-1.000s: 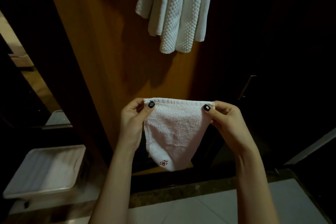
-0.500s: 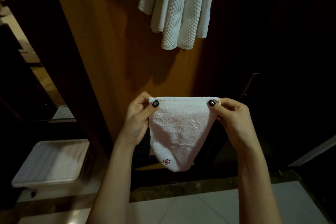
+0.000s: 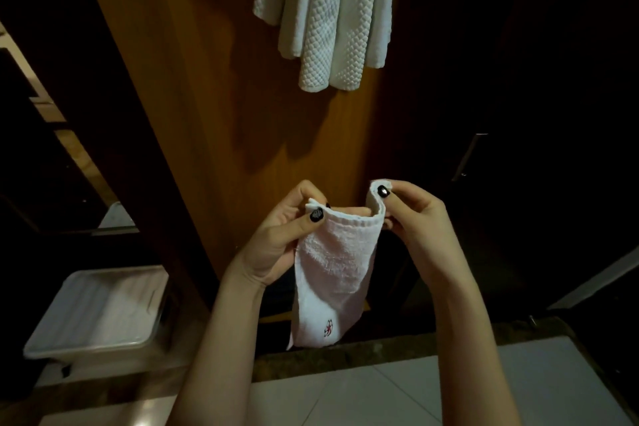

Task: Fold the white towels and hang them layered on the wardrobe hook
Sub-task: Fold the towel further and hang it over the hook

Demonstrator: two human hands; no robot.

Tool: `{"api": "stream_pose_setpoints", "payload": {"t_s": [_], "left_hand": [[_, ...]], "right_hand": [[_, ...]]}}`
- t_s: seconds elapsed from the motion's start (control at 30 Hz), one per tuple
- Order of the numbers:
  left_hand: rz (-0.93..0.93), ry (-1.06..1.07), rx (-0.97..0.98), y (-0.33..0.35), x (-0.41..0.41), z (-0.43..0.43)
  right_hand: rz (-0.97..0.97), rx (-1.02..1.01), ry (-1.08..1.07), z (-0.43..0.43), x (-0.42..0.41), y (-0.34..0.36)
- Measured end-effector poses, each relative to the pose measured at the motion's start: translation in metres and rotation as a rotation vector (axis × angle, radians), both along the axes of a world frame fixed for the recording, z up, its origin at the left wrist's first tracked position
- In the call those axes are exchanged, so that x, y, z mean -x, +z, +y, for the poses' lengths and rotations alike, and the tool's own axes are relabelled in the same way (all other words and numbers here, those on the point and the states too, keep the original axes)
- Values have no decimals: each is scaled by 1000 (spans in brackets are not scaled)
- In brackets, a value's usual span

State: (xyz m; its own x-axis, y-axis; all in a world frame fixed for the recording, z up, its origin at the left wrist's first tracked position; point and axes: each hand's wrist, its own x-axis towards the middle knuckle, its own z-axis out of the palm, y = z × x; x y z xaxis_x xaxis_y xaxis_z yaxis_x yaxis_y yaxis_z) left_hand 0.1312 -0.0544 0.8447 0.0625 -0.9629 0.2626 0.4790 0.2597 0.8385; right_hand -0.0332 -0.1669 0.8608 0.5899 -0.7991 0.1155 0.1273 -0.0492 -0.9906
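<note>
Both hands are closed in pinches on the small white towel: left hand has thumb and fingers shut on the top-left corner, right hand pinches the top-right corner, which curls up above the thumbnail. The hands sit close together, so the top hem sags into a U between them and the cloth hangs narrow, red embroidered logo near the bottom tip. It hangs in mid-air in front of the wooden wardrobe panel, well below the waffle-weave towels already draped up top. The hook itself is out of frame. A white plastic bin sits low on the left with what looks like more white cloth in it, but it's hard to be sure in this light. My read: she's mid-fold, bringing the two corners together to halve it lengthwise. To do it clean: match corner to corner first, line up the hems, then run one pinch down the doubled edge to flatten it. Keep the logo on the outside face. The terry is limp, so the lower tip will likely twist; a shake before closing the fold should fix that. The hang comes after, layered over the waffle set.
</note>
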Motion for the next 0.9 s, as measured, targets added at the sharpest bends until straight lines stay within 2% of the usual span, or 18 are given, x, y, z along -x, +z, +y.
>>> {"api": "stream_pose_setpoints", "payload": {"t_s": [0.07,0.17,0.37,0.57,0.67,0.73,0.83,0.9], "left_hand": [[-96,39,13,1,5,-5],[-298,240,18,1,9,-11],[-471,345,-43,5,13,-17],[-458,255,-53,-2,19,-23],[-437,316,-20,-5,16,-25],[-410,405,-45,-8,14,-26],[-418,542,-66,-11,14,-30],[-444,616,-72,-13,14,-32]], "right_hand": [[-11,-37,17,1,-2,1],[-6,-31,25,-1,-2,1],[-51,-97,105,-6,4,4],[-94,-109,239,-9,3,4],[-132,-137,235,-14,6,2],[-81,-71,217,-17,13,3],[80,182,215,-17,24,5],[83,292,175,-16,29,8]]}}
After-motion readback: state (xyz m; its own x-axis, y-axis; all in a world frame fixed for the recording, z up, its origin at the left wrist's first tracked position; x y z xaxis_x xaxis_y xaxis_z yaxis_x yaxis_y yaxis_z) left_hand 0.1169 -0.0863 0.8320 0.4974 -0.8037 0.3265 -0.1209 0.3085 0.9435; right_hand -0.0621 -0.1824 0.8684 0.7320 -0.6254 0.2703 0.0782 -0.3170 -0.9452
